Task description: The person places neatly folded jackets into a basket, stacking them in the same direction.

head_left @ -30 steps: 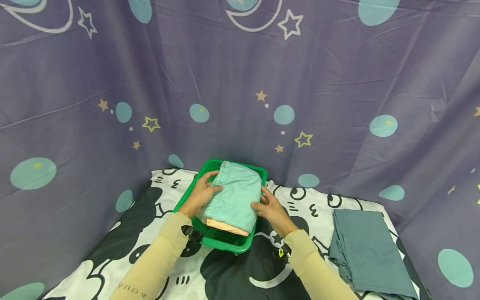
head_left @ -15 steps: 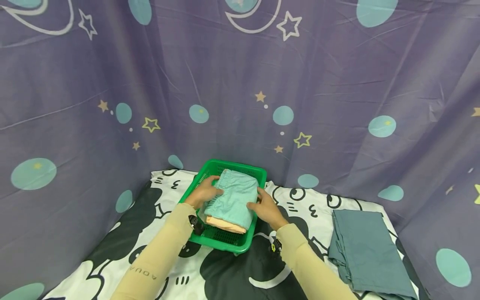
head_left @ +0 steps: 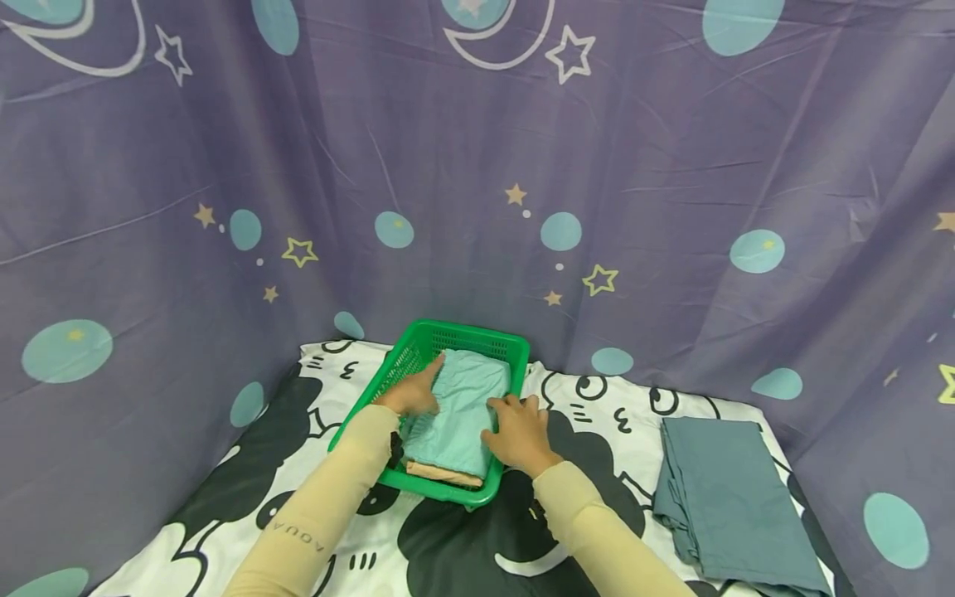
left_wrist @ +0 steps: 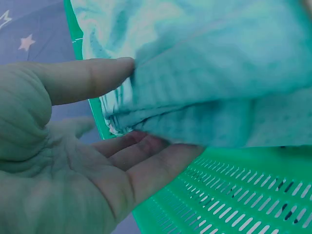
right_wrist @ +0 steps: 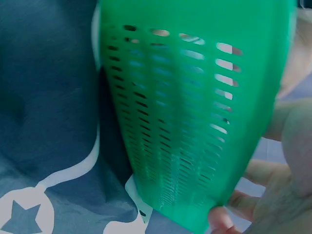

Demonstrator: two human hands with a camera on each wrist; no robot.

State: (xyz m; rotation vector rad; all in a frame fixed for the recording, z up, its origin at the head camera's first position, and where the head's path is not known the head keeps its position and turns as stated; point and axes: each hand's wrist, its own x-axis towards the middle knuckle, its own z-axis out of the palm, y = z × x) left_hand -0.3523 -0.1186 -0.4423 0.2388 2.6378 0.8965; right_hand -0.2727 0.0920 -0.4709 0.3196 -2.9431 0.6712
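Observation:
A folded mint-green garment (head_left: pixel 466 406) lies inside the green plastic basket (head_left: pixel 448 493), with a peach-coloured layer (head_left: pixel 443 473) showing under its near edge. My left hand (head_left: pixel 410 394) is at the garment's left side. In the left wrist view the thumb (left_wrist: pixel 97 78) lies against the folded edge and the fingers (left_wrist: pixel 161 168) reach beneath it. At the right side of the basket, my right hand (head_left: pixel 520 435) has its curved fingers and thumb at the garment's right edge. The right wrist view shows fingers (right_wrist: pixel 243 202) past the rim; the basket wall hides what their tips touch.
A folded grey-green cloth (head_left: pixel 739 497) lies at the right on the black-and-white patterned cover (head_left: pixel 462 555). Purple curtains (head_left: pixel 634 149) with moons and stars hang behind the basket and along both sides.
Both hands have lowered the folded garment deeper into the basket, and it has moved slightly toward me. My left index finger has straightened along the garment's edge. The grey-green cloth stays put.

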